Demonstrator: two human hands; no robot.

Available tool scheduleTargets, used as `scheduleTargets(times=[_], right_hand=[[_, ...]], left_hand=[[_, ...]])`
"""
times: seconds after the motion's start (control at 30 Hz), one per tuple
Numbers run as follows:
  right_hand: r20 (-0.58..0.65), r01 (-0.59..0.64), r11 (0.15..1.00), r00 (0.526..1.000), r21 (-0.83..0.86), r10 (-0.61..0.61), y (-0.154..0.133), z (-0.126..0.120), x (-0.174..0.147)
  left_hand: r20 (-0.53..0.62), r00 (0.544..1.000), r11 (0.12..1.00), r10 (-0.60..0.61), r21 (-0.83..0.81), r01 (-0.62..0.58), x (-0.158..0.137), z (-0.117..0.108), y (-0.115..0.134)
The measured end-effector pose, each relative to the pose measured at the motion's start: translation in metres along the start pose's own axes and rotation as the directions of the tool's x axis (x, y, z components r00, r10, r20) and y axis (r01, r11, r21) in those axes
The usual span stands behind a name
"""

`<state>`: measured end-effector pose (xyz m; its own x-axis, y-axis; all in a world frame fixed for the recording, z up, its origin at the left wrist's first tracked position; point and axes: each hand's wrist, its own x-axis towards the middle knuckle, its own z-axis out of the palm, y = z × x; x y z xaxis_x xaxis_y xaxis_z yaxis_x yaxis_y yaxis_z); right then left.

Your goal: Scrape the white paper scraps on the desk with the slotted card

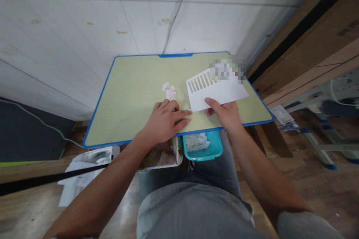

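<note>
My right hand (226,115) grips the lower edge of a white card (209,97), thumb on top and fingers beneath. A row of slots is cut along the card's far side, and its upper right part is blurred out. My left hand (167,118) rests low on the table, index finger and thumb stretched toward the card's near left corner. A tiny white scrap (190,111) lies at that index fingertip. Just beyond the left knuckles is a small group of crumpled paper bits (170,93).
The blue-edged table (120,97) stands against a white panelled wall with a cable. Below its front edge, a teal basket (215,147) holds crumpled paper, beside a bag-like item (164,157). Cardboard (303,44) leans at the right; white packaging (81,175) lies on the floor at left.
</note>
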<state>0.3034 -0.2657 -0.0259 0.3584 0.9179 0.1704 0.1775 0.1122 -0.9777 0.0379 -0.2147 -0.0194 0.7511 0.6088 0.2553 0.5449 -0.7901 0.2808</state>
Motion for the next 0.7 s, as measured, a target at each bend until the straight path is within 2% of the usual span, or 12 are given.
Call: scheduleTargets(times=[0.2, 0.37, 0.7], right_hand=[[-0.064, -0.034, 0.998, 0.997, -0.048, 0.031, -0.002, 0.004, -0.005], [-0.046, -0.064, 0.994, 0.997, -0.085, 0.06, -0.004, 0.002, -0.009], [-0.059, -0.061, 0.998, 0.996, -0.018, 0.06, -0.003, 0.013, -0.003]], left_hand=[[0.013, 1.0, 1.0, -0.004, -0.007, 0.004, -0.004, -0.005, 0.004], [0.025, 0.999, 0.999, -0.029, -0.02, 0.029, -0.006, -0.007, 0.006], [0.034, 0.999, 1.0, -0.023, 0.01, 0.022, -0.004, -0.007, 0.005]])
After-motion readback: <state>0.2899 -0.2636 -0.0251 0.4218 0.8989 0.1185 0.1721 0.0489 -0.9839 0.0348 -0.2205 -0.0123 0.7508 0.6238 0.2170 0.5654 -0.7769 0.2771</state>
